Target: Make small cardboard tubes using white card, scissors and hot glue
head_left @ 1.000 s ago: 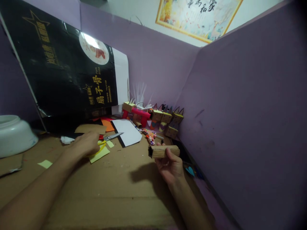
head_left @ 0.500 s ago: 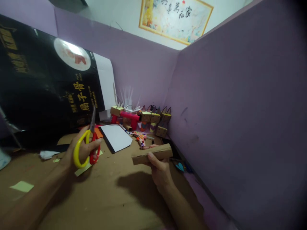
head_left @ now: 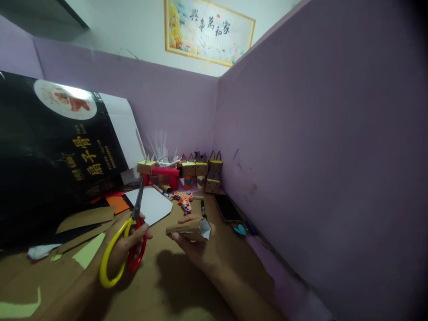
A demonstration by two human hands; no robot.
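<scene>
My left hand [head_left: 125,247] is closed round scissors [head_left: 124,243] with a yellow and a red handle; the blades point up and away. My right hand [head_left: 194,243] grips a small folded cardboard tube [head_left: 187,229] with a pale open end, held just above the cardboard work surface [head_left: 174,285]. The scissors and the tube are a short gap apart in front of me.
A big black printed box [head_left: 56,151] leans at the left. Small cardboard figures [head_left: 197,168], a red piece [head_left: 165,171], a white sheet [head_left: 152,207], a phone [head_left: 227,207] and paper scraps [head_left: 88,252] lie toward the back. Purple walls [head_left: 317,156] enclose the right and rear.
My left hand picked the scissors up off the surface and brought them toward the middle. My right hand turned the tube and moved it left, closer to the scissors. The view swung right.
</scene>
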